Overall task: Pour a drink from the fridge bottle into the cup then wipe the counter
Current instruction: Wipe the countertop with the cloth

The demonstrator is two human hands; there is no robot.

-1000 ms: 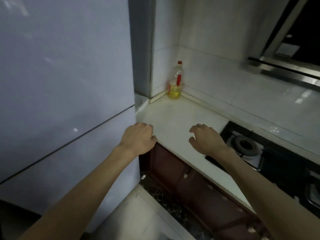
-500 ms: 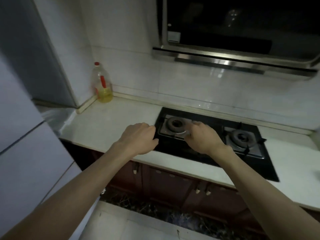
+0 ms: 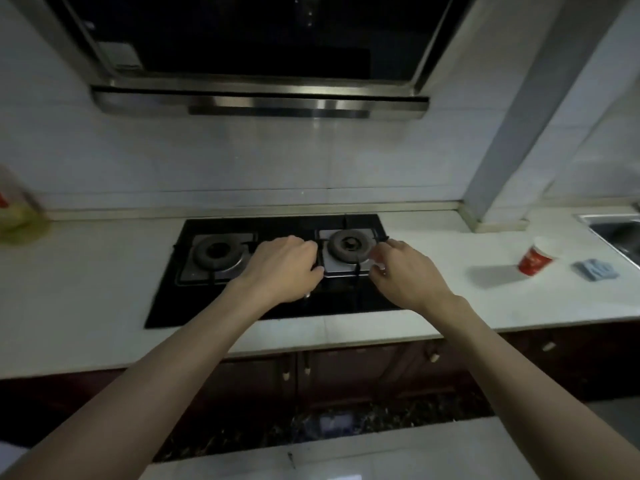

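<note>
Change: our view has swung rightward along the desk (image 3: 86, 289). The fridge that filled the left a second ago is gone from sight, and the hob (image 3: 166, 306) now sits right under both hands.
Newly seen: a red cup (image 3: 536, 260) stands upright on the desk well to the right of our right hand (image 3: 405, 275), with a folded blue cloth (image 3: 594, 270) just beyond it, near the sink (image 3: 613, 230).
Meaning for the task: we judge that we are only surveying. Nothing has been poured or wiped, and the fridge is not yet opened. We now know where the cup and a likely wiping cloth wait.
Drink bottle: it is not in view, presumably inside the fridge, off to the left of our left hand (image 3: 282, 268). The blurred yellow bottle (image 3: 17, 220) at the far left stands on the desk and looks like cooking oil, not the drink.
Left hand: it is stretched forward over the middle of the hob, back upward, with fingers loosely curled under and holding nothing.
Right hand: it hovers beside the left one over the right burner (image 3: 348, 245), with fingers loosely bent and empty.
Spacing: the two hands are near each other but apart. We cannot tell whether either touches the hob.
</note>
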